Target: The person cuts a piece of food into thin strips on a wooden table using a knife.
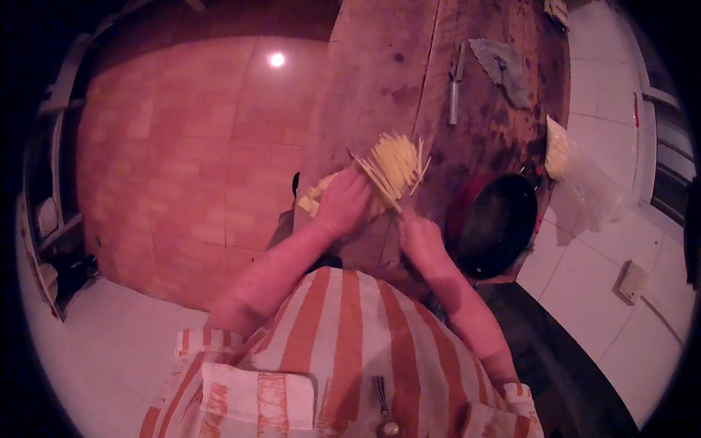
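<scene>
A heap of thin-cut yellow strips (395, 162) lies on the wooden worktop (380, 69), directly in front of the person. Just left of the heap, the left hand (346, 201) rests over yellow chunks (309, 206), its fingers close together; whether they clamp the food underneath cannot be told. On the near, right side of the heap, the right hand (420, 235) has its fingers closed around the handle of a knife (351, 154), whose blade is largely hidden by the strips, its dark tip showing at the heap's left edge. Right of the heap sits a black-lined, red-sided pan (493, 225). Beyond the heap, toward the right, lie a metal-handled tool (454, 102) and a crumpled grey cloth (504, 71). Farther right of it is a clear plastic bag (584, 182) with something pale yellow inside.
</scene>
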Available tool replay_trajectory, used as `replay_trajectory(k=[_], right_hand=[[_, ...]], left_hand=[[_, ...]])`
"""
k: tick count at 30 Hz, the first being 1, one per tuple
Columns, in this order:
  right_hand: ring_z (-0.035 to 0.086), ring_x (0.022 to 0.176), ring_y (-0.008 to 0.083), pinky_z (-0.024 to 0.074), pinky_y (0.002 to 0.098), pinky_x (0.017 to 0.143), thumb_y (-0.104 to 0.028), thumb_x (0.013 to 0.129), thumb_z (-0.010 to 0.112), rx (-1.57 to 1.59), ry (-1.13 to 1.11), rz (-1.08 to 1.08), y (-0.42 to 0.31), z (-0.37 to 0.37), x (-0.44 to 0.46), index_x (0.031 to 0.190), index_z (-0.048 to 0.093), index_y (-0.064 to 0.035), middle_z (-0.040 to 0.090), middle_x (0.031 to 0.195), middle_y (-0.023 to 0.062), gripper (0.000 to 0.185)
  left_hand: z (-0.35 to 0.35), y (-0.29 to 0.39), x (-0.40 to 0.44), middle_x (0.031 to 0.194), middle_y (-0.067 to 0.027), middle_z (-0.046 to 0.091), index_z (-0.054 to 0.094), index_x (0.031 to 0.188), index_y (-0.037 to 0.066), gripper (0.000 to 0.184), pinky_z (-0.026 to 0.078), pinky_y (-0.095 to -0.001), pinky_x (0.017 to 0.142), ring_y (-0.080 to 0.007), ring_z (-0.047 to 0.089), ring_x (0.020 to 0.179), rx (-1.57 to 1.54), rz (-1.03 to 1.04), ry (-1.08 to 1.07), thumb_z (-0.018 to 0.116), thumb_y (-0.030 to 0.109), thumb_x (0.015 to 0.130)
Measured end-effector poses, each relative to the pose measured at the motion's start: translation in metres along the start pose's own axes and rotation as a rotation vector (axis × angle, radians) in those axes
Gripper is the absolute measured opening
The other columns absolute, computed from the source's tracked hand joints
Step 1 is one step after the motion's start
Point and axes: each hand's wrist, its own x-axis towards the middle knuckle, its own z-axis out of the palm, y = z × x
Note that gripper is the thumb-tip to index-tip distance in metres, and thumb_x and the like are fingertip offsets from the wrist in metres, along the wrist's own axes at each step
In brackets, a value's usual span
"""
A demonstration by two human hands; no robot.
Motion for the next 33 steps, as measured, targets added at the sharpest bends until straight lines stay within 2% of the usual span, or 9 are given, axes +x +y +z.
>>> replay_trajectory(k=[2,10,14,17,20,26,28,31,33], right_hand=[[0.057,0.063,0.0377,0.0453,0.047,0.056,-0.009,0.077,0.049,0.001,0.005,-0.002,-0.001,0.008,0.009,0.085,0.047,-0.0024,0.057,0.065,0.0196,0.01],[0.056,0.065,0.0369,0.045,0.0455,0.057,-0.014,0.08,0.049,0.169,0.293,-0.047,-0.005,0.016,0.012,0.084,0.048,-0.0033,0.057,0.07,0.0196,0.011],[0.053,0.068,0.0411,0.0431,0.0483,0.059,-0.013,0.08,0.051,0.153,0.198,-0.043,-0.005,-0.013,-0.007,0.086,0.049,-0.0038,0.056,0.071,0.0223,0.011],[0.054,0.069,0.0409,0.0437,0.0475,0.06,-0.013,0.08,0.051,0.037,-0.033,0.036,-0.006,-0.017,-0.019,0.086,0.05,-0.0033,0.056,0.071,0.0228,0.012],[0.057,0.064,0.0373,0.045,0.0469,0.057,-0.012,0.081,0.046,0.012,0.008,0.004,-0.007,-0.012,-0.02,0.082,0.046,-0.004,0.058,0.069,0.0192,0.008],[0.054,0.065,0.0414,0.0436,0.0491,0.059,-0.014,0.081,0.05,0.055,0.01,0.048,0.008,0.025,0.006,0.089,0.05,-0.0026,0.055,0.067,0.0236,0.014],[0.056,0.06,0.0387,0.0443,0.0482,0.055,-0.011,0.08,0.048,0.075,0.154,-0.08,0.011,0.031,0.004,0.085,0.047,-0.004,0.057,0.064,0.0206,0.009],[0.057,0.063,0.0371,0.0444,0.0471,0.056,-0.011,0.08,0.049,0.183,0.316,-0.061,0.007,0.032,0.004,0.084,0.048,-0.0042,0.057,0.068,0.0198,0.008],[0.057,0.064,0.0367,0.0444,0.0466,0.057,-0.012,0.08,0.049,0.172,0.26,-0.063,0.0,0.018,0.003,0.083,0.048,-0.0041,0.058,0.069,0.0194,0.008]], left_hand=[[0.001,-0.002,-0.005,0.101,-0.0141,0.052,0.055,0.091,-0.001,0.032,0.039,-0.0396,0.087,-0.0322,0.047,0.101,-0.033,-0.039,-0.114,0.052,0.011,0.062],[0.005,-0.005,-0.006,0.1,-0.0162,0.052,0.055,0.093,-0.002,0.034,0.041,-0.0412,0.086,-0.0329,0.048,0.098,-0.001,-0.023,-0.061,0.055,0.009,0.061],[-0.005,0.006,0.0,0.101,-0.0173,0.051,0.054,0.093,-0.001,0.032,0.038,-0.0409,0.087,-0.0329,0.046,0.099,0.018,-0.06,-0.069,0.054,0.012,0.063],[0.003,0.0,-0.005,0.098,-0.0166,0.051,0.054,0.089,-0.001,0.03,0.038,-0.0413,0.087,-0.0328,0.046,0.099,-0.015,-0.036,-0.031,0.054,0.011,0.062],[0.004,-0.002,-0.005,0.097,-0.0163,0.051,0.053,0.087,0.0,0.029,0.038,-0.0416,0.086,-0.0323,0.046,0.1,-0.031,-0.019,0.016,0.054,0.011,0.06],[0.003,-0.004,-0.005,0.098,-0.0168,0.052,0.054,0.09,-0.001,0.032,0.039,-0.0399,0.086,-0.032,0.047,0.099,-0.045,-0.051,-0.11,0.054,0.012,0.061],[0.0,-0.002,0.0,0.098,-0.0165,0.052,0.054,0.091,-0.002,0.034,0.042,-0.0409,0.082,-0.033,0.049,0.097,-0.017,-0.038,-0.08,0.056,0.01,0.059],[0.004,0.0,-0.003,0.101,-0.0166,0.052,0.055,0.093,-0.002,0.037,0.045,-0.0419,0.079,-0.0343,0.05,0.096,-0.02,-0.017,-0.066,0.059,0.008,0.057],[0.005,-0.007,-0.007,0.102,-0.0169,0.052,0.055,0.094,-0.002,0.038,0.044,-0.0419,0.081,-0.0346,0.05,0.097,-0.054,-0.027,-0.097,0.059,0.008,0.057]])
